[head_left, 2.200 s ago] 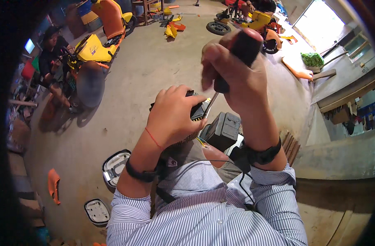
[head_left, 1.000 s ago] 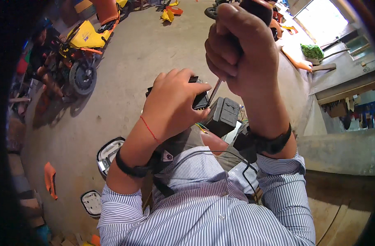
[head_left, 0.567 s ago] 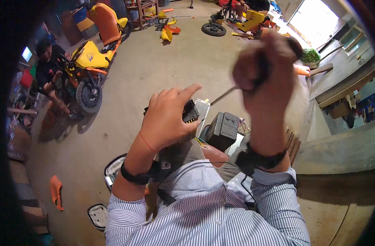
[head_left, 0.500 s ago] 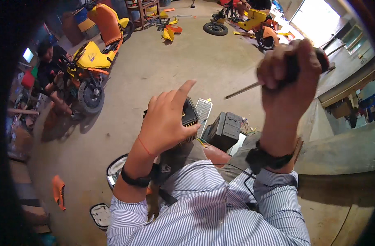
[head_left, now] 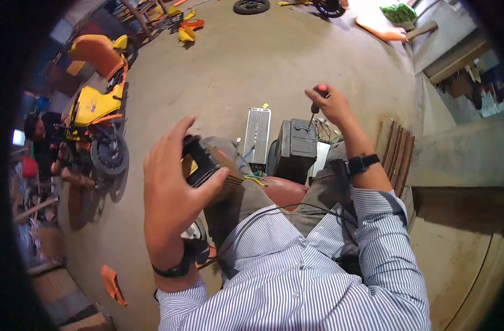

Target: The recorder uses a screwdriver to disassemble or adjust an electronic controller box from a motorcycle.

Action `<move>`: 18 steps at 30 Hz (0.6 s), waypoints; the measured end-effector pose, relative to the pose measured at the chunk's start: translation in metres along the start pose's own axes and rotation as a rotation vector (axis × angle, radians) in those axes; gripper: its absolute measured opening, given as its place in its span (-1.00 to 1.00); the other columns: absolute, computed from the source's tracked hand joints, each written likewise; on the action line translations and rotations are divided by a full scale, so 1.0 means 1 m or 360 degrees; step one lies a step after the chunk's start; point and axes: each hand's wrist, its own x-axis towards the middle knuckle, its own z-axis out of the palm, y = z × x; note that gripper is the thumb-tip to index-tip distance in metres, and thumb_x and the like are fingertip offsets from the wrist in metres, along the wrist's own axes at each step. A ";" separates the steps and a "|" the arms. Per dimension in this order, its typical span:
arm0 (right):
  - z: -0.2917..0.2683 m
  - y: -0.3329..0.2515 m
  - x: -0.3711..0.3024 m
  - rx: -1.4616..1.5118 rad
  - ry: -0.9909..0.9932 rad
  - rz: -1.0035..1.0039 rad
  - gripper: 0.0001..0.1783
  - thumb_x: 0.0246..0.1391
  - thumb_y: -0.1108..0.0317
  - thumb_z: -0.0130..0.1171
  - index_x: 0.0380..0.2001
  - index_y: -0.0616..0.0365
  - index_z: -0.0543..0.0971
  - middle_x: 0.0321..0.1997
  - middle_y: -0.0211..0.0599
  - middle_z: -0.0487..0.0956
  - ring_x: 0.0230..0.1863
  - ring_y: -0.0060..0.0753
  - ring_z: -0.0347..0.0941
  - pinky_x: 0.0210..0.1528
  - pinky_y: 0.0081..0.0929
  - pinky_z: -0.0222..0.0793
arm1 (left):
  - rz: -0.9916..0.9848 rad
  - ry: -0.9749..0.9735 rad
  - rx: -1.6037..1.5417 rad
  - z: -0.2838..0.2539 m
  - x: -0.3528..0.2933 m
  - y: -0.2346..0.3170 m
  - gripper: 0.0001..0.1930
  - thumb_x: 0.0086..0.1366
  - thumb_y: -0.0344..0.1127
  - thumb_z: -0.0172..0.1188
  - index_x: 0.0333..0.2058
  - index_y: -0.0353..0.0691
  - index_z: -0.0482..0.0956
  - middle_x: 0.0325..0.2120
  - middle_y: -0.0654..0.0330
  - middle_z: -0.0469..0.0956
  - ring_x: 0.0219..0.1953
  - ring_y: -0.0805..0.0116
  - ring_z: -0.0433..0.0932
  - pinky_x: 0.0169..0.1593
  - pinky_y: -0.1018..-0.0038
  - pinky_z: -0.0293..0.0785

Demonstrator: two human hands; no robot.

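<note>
My left hand (head_left: pixel 169 190) grips a black boxy part with a ribbed side (head_left: pixel 201 165) over my left thigh, thumb on the near side and fingers on the far side. Yellow, green and blue wires (head_left: pixel 254 179) lie beside that part. In my right hand (head_left: pixel 336 106) is a screwdriver (head_left: pixel 320 91) with a black and red handle. Its shaft points down at the top of a dark grey block-shaped case (head_left: pixel 299 144) standing between my knees; whether the tip touches it I cannot tell. A silver finned metal unit (head_left: pixel 257 132) lies on the floor left of the case.
A yellow and orange motorbike (head_left: pixel 97 105) stands at the left, a person (head_left: pixel 45 138) crouching beside it. An orange panel piece (head_left: pixel 114 284) lies at lower left. Brown metal bars (head_left: pixel 396 157) lie by the concrete ledge (head_left: pixel 461 185) at right. A loose wheel (head_left: pixel 252 6) lies farther off.
The screwdriver has come down from high at right to above the grey case. My left hand has shifted left with the ribbed part, which is now tilted. The view has turned downward.
</note>
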 end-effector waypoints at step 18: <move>0.031 0.118 -0.010 -0.0380 -0.0013 0.0592 -0.30 -0.05 -0.24 0.41 -0.09 0.17 0.63 -0.06 0.05 0.66 0.02 0.09 0.59 0.06 -0.14 0.47 | -0.0294 -0.0174 -0.0162 -0.003 0.018 -0.003 -0.18 0.03 -0.20 0.45 0.29 -0.22 0.37 0.11 0.04 0.46 0.15 0.21 0.45 0.28 0.30 0.32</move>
